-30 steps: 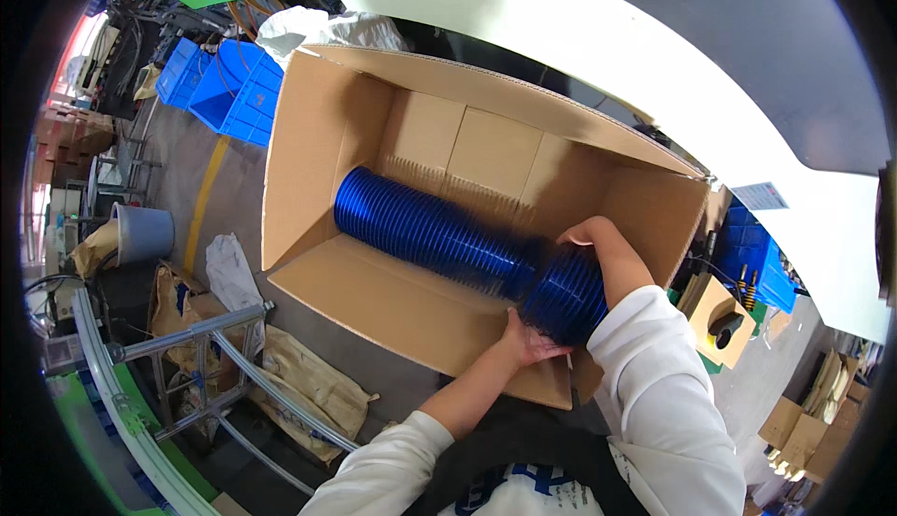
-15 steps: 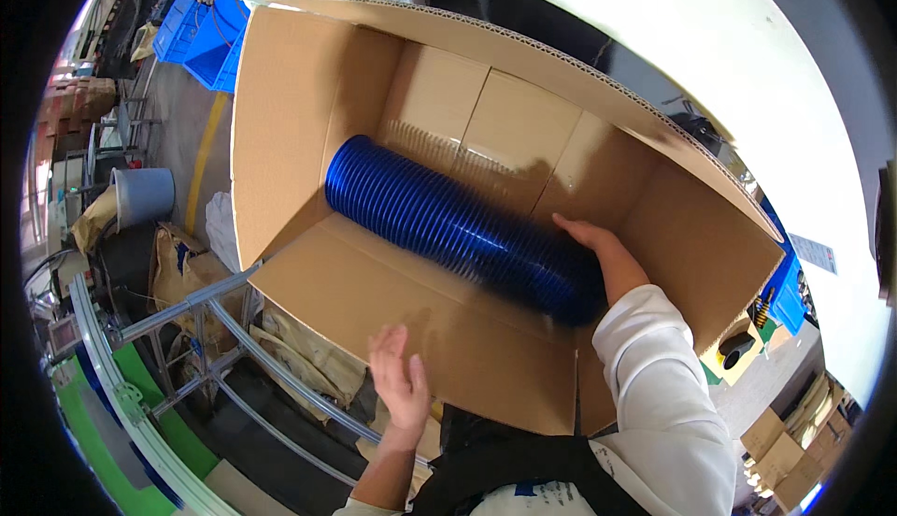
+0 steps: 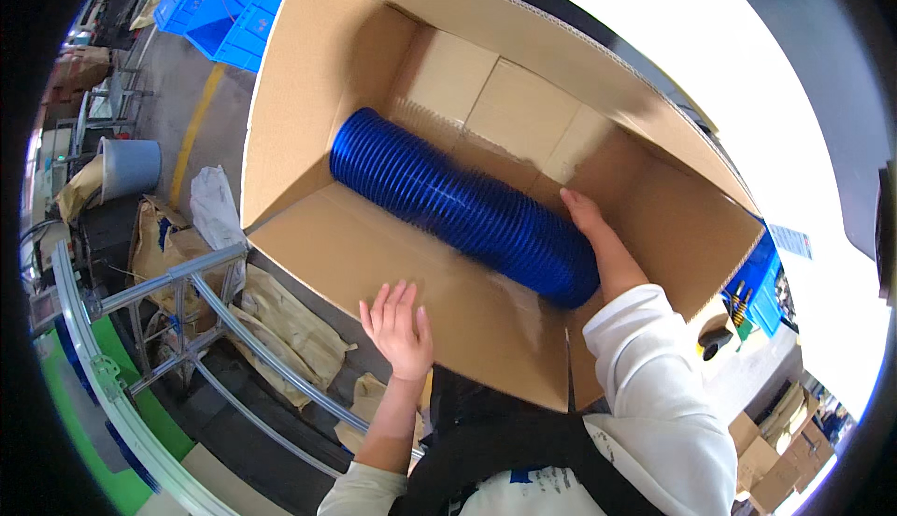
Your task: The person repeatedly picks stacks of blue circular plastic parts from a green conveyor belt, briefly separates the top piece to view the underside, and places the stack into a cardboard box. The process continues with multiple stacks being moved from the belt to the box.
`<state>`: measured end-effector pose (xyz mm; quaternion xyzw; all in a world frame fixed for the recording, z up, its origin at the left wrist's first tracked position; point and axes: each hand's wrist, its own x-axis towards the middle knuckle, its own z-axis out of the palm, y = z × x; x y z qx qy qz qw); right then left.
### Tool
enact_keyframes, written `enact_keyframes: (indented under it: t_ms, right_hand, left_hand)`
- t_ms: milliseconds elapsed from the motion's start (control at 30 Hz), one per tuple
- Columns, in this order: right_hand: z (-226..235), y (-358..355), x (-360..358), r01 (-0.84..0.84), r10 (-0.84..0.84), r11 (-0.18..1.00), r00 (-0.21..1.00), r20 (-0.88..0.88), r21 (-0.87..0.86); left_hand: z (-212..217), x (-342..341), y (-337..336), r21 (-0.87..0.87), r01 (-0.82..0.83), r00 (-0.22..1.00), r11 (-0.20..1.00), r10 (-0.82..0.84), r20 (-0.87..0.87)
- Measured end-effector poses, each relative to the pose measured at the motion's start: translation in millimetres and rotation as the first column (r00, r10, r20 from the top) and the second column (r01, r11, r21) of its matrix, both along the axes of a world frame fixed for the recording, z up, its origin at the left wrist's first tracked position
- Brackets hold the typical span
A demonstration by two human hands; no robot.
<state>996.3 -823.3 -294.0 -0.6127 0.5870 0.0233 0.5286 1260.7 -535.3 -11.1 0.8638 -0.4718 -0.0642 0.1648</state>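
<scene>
A long blue ribbed stack [image 3: 462, 206] lies on its side inside a large open cardboard box [image 3: 318, 77], running from the far left corner toward the near right. My right hand [image 3: 587, 217] reaches into the box and rests flat on the stack's right end. My left hand [image 3: 397, 327] is open with fingers spread, pressed against the outside of the box's near flap [image 3: 420, 282].
Blue plastic bins [image 3: 220, 7] stand on the floor beyond the box at upper left. A grey bucket [image 3: 126, 165], brown paper sacks [image 3: 280, 315] and a metal tube frame [image 3: 177, 329] lie to the left. More cardboard boxes [image 3: 780, 455] and a blue crate [image 3: 761, 287] are at lower right.
The blue stack went fully into the box. My left hand left the stack's end and moved to the box's near flap; my right hand stays on the stack.
</scene>
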Motion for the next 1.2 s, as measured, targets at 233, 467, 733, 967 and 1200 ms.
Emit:
enact_keyframes:
  t_ms: [233,467,733,967,1200]
  right_hand:
    - [69.6,26.1,-32.0,0.144,-0.188,0.966,0.962,-0.198,-0.216]
    - [83.9,115.8,-17.6,0.29,-0.34,0.908,0.932,-0.128,-0.302]
    - [178.9,169.4,114.9,0.195,-0.225,0.786,0.974,0.023,-0.586]
    - [248.1,228.5,352.8,0.115,0.312,0.663,0.856,0.413,-0.74]
    - [350.1,436.7,561.9,-0.347,0.763,0.635,0.142,0.631,-0.69]
  left_hand:
    - [-3.2,6.8,15.1,-0.141,0.01,0.99,0.99,-0.03,-0.138]
    - [28.1,30.6,76.0,-0.286,0.035,0.97,0.958,-0.101,-0.22]
    - [49.9,98.3,247.7,-0.323,-0.197,0.972,0.926,0.141,-0.191]
    - [82.7,148.2,378.5,-0.363,-0.465,0.865,0.808,0.501,0.006]
    - [107.1,160.3,455.1,-0.451,-0.645,0.674,0.617,0.737,0.044]
